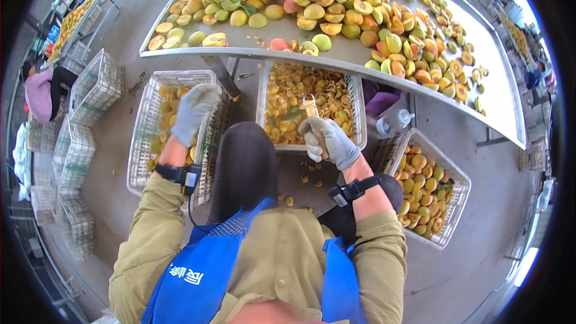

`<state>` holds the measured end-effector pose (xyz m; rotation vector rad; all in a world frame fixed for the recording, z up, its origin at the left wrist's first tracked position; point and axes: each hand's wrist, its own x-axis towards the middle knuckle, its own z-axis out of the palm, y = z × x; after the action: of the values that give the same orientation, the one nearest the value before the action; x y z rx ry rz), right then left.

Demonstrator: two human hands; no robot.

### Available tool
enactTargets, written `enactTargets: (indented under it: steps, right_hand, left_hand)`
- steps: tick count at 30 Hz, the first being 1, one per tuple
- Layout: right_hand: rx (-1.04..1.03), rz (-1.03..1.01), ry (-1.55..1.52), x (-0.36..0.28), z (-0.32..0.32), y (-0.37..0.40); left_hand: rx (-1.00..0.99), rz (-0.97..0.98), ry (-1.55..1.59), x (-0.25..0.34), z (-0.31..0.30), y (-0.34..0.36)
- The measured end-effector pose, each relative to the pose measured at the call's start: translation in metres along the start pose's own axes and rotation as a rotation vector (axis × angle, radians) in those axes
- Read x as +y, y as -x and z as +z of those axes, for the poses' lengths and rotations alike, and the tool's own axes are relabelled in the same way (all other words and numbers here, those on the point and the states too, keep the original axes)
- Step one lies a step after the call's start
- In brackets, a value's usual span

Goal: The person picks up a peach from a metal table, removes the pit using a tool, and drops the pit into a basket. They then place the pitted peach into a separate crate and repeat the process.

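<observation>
My right hand [330, 141], in a grey-white work glove, is closed round the handle of a small tool with a metal loop at its tip [309, 103]. It is over the near part of a white crate [262, 93] filled with cut fruit pieces [312, 87]. My left hand [197, 108], gloved alike, is over the left crate [139, 126], which holds yellow-green fruit [157, 144]. Its fingers are blurred, and I cannot tell whether they hold anything. Above both hands, a metal table [252, 42] carries heaped halved and whole peach-like fruit [360, 12].
To the right, another crate [453, 228] is full of halved fruit, with a clear plastic bottle [396, 121] near its far end. Stacked crates [75, 150] line the floor at left, where a person in a pink top [39, 93] sits. Fruit scraps lie between my feet.
</observation>
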<state>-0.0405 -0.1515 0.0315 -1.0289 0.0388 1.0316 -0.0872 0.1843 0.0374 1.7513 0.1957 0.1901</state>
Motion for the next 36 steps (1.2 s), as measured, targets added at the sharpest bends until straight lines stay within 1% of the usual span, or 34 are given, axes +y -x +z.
enactTargets:
  steps: [2, 3, 4, 5, 7, 8, 9, 11, 12, 13, 15, 16, 17, 18, 19, 20, 21, 23, 24, 25, 27, 28, 29, 31, 33, 34, 36]
  right_hand:
    - [-0.071, -0.014, 0.02, 0.0, 0.006, 0.004]
    - [-0.055, -0.024, 0.012, 0.001, 0.008, 0.006]
    - [-0.035, -0.043, -0.01, 0.002, 0.005, 0.005]
    - [-0.014, -0.062, -0.037, 0.004, 0.003, 0.005]
    - [0.134, -0.128, 0.074, 0.001, 0.006, 0.011]
    - [0.202, -0.156, 0.126, 0.0, 0.008, 0.014]
    - [0.24, -0.131, 0.157, -0.003, 0.011, 0.019]
    - [0.317, -0.093, 0.216, -0.013, 0.013, 0.028]
    - [0.351, -0.13, 0.162, -0.01, 0.012, 0.026]
    - [0.394, -0.075, 0.239, -0.021, 0.017, 0.032]
    - [0.396, -0.062, 0.222, -0.025, 0.014, 0.034]
    - [0.374, -0.061, 0.183, -0.025, 0.011, 0.033]
    - [0.344, -0.061, 0.132, -0.025, 0.009, 0.033]
    - [0.311, -0.075, 0.089, -0.026, 0.008, 0.034]
    - [0.287, -0.084, 0.056, -0.03, 0.009, 0.037]
    - [0.269, -0.19, 0.027, -0.027, 0.009, 0.035]
    - [0.231, -0.103, 0.04, -0.043, 0.01, 0.044]
    - [0.236, -0.119, -0.034, -0.033, 0.007, 0.04]
    - [0.211, -0.105, -0.008, -0.036, 0.006, 0.045]
    - [0.206, -0.104, -0.014, -0.035, 0.005, 0.046]
    - [0.184, -0.113, -0.016, -0.032, 0.008, 0.047]
    - [0.179, -0.114, 0.008, -0.027, 0.007, 0.044]
    - [0.171, -0.116, 0.033, -0.019, 0.005, 0.038]
    - [0.177, -0.116, 0.101, -0.014, 0.007, 0.035]
    - [0.212, -0.103, 0.174, -0.018, 0.012, 0.041]
    - [0.259, -0.117, 0.179, -0.018, 0.015, 0.043]
    - [0.346, -0.253, 0.25, 0.002, 0.003, 0.029]
  left_hand:
    - [-0.193, -0.03, 0.083, 0.012, 0.046, -0.007]
    - [-0.244, 0.143, 0.075, 0.0, 0.071, -0.014]
    - [-0.331, 0.096, 0.264, -0.006, 0.095, -0.021]
    - [-0.296, 0.175, 0.285, -0.004, 0.12, -0.027]
    - [-0.177, 0.363, 0.033, 0.023, 0.138, -0.054]
    - [-0.133, 0.355, 0.094, 0.032, 0.139, -0.078]
    - [-0.09, 0.343, 0.154, 0.039, 0.139, -0.108]
    - [0.028, 0.508, -0.04, 0.046, 0.136, -0.178]
    - [0.073, 0.541, -0.223, 0.046, 0.134, -0.215]
    - [0.112, 0.582, -0.399, 0.047, 0.134, -0.248]
    - [0.171, 0.621, -0.845, 0.038, 0.136, -0.314]
    - [0.073, 0.426, -0.931, 0.046, 0.142, -0.337]
    - [0.074, 0.463, -0.897, 0.02, 0.145, -0.384]
    - [0.024, 0.431, -0.838, 0.008, 0.147, -0.418]
    - [0.073, 0.44, -0.866, 0.02, 0.157, -0.411]
    - [0.046, 0.421, -0.929, 0.022, 0.166, -0.413]
    - [0.032, 0.389, -1.0, 0.02, 0.17, -0.418]
    - [-0.067, 0.406, -0.811, 0.009, 0.17, -0.42]
    - [-0.116, 0.409, -0.722, 0.007, 0.169, -0.417]
    - [-0.162, 0.35, -0.757, 0.017, 0.169, -0.399]
    - [-0.24, 0.241, -0.83, 0.057, 0.169, -0.356]
    - [-0.326, 0.352, -0.996, 0.044, 0.163, -0.356]
    - [-0.398, 0.44, -1.05, 0.032, 0.153, -0.354]
    - [-0.332, 0.481, -1.342, 0.061, 0.159, -0.288]
    - [-0.169, 0.543, -1.191, 0.032, 0.142, -0.288]
    - [-0.092, 0.572, -1.112, 0.028, 0.137, -0.282]
    - [-0.023, 0.571, -0.664, 0.029, 0.127, -0.262]
